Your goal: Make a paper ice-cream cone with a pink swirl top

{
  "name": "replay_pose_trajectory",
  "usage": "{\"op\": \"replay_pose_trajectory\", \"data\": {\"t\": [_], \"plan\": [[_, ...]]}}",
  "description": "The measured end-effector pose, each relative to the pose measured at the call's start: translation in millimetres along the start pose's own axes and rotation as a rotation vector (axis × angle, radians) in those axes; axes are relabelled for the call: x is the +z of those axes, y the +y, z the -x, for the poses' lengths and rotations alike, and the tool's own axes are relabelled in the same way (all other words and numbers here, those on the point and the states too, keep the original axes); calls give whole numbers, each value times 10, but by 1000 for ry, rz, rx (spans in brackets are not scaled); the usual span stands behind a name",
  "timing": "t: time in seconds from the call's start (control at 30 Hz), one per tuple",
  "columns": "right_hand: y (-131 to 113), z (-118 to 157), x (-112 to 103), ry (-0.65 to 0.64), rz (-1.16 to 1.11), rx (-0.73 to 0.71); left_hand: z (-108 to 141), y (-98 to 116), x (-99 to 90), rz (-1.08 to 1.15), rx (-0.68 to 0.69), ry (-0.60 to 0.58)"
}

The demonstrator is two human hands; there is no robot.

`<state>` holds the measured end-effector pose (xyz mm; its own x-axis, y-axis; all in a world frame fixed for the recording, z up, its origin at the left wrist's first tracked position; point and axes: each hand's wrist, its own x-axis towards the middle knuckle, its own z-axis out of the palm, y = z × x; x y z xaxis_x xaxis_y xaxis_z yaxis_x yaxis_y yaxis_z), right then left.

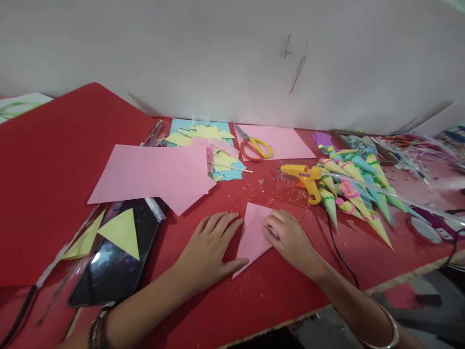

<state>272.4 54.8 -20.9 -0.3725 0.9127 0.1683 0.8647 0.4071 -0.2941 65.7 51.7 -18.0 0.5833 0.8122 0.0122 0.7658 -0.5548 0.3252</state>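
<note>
- Your folded paper (252,232), pink, lies on the red tabletop (203,315), nearer to its near edge than to its far edge, between your two hands.
- Your left hand (214,242) is laid flat, palm down. Its four fingers are near one another, the thumb stands wide from them, and this thumb touches the paper close to its lower corner.
- Your right hand (290,237) has its fingers bent narrow upon the right side of the paper; I cannot tell if they pinch it or only press it.
- To the right of this hand, toward the far edge, the yellow glue gun (307,179) lies with its nozzle to the left; its cord (336,249) goes toward the near edge.
- Beside the gun, many paper cones (359,184) lie in a heap, toward the right end of the tabletop.
- At the far edge, the scissors (256,148) rest partly on a pink sheet (286,139).
- Left of them is a pile of yellow and blue scraps (203,133), partly covered by a larger sheet (152,169).
- A pen (155,209) comes out from below this larger sheet.
- Left of your left hand lies a phone (112,278), with a yellow triangle (123,232) on it.
</note>
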Motion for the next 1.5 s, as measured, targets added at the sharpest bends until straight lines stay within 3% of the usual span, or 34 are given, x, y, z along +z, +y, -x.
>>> {"op": "replay_pose_trajectory", "data": {"t": [1.17, 1.5], "plan": [[-72, -28, 46, 7, 142, 12, 28, -49, -68, -12, 71, -41], [-74, -35, 58, 34, 161, 2, 35, -67, -90, -70, 158, -71]]}}
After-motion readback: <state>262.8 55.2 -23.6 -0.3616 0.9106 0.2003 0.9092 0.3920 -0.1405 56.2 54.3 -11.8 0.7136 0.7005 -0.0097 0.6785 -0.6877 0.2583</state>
